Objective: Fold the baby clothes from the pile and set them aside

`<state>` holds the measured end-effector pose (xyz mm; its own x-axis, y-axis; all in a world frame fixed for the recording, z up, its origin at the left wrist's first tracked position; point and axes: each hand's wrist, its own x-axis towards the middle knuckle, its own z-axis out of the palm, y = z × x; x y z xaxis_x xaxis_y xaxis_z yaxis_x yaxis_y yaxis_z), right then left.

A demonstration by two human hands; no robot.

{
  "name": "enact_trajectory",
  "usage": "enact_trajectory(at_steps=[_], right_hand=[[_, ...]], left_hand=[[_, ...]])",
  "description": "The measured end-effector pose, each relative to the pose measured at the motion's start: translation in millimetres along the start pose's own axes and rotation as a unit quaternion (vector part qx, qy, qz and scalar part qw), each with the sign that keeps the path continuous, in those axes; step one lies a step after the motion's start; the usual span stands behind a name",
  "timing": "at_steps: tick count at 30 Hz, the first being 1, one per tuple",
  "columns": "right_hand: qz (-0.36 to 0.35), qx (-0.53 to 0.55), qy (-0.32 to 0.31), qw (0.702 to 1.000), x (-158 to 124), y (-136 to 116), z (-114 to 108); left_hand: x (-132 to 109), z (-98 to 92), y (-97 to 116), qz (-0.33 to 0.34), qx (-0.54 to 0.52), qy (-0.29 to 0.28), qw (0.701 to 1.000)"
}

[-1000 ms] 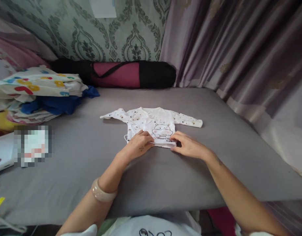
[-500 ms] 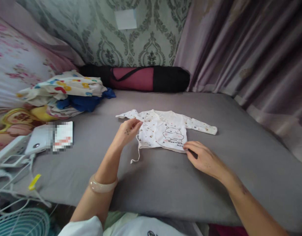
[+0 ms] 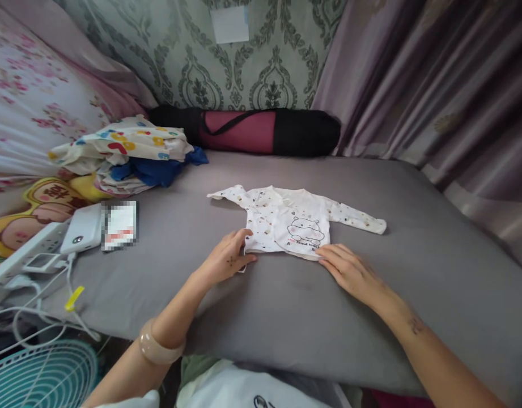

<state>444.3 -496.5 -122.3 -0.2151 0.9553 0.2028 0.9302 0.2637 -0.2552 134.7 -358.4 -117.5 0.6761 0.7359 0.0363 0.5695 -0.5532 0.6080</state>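
Observation:
A white baby shirt (image 3: 303,215) lies spread flat with its sleeves out to both sides. It has small brown and dark prints and a cartoon hippo on the front. My left hand (image 3: 227,258) is at the shirt's lower left corner, thumb and forefinger apart, touching the cloth's edge. The tie string there is mostly hidden by that hand. At the lower right corner, my right hand (image 3: 349,272) has its fingers closed together on the hem; its thumb is partly hidden.
The shirt rests on a grey sheet (image 3: 286,317). Behind it is a black and maroon long bag (image 3: 243,130). To the left are piled clothes (image 3: 133,147), a white power bank (image 3: 83,229), a power strip (image 3: 29,260) and cables. A teal fan (image 3: 43,374) stands below the bed edge.
My left hand has moved down from the shirt's upper left side to its lower left corner. My right hand stays at the lower right hem, its fingers now closer together. The view has shifted slightly.

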Motion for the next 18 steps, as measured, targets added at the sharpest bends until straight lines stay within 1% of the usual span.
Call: enact_trajectory(at_steps=[2, 5, 7, 10, 12, 13, 15, 18], right_hand=[[0.005, -0.001, -0.011, 1.0, 3.7, 0.6, -3.1], [0.021, 0.025, -0.032, 0.999, 12.9, 5.4, -9.2], [0.041, 0.056, -0.039, 0.997, 20.7, 10.4, -14.1], [0.064, 0.103, -0.048, 0.991, 33.3, 16.4, -23.4], [0.077, 0.124, -0.05, 0.988, 41.2, 18.7, -30.7], [0.082, 0.132, -0.048, 0.987, 44.7, 19.6, -34.2], [0.088, 0.147, -0.041, 0.984, 50.7, 22.0, -40.1], [0.098, 0.168, -0.028, 0.981, 57.3, 28.1, -45.0]], left_hand=[[3.2, -1.5, 2.4, 0.02, 0.023, -0.02, 0.999], [15.1, -7.8, 3.4, 0.034, 0.039, -0.044, 0.998], [26.1, -13.4, 1.6, 0.051, 0.046, -0.047, 0.997], [43.7, -22.2, -2.7, 0.082, 0.058, -0.034, 0.994], [54.2, -28.2, -4.3, 0.092, 0.042, -0.035, 0.994], [58.7, -31.1, -4.3, 0.084, 0.023, -0.044, 0.995], [66.5, -36.5, -2.9, 0.047, -0.025, -0.074, 0.996], [75.8, -42.8, 0.8, -0.008, -0.113, -0.104, 0.988]])
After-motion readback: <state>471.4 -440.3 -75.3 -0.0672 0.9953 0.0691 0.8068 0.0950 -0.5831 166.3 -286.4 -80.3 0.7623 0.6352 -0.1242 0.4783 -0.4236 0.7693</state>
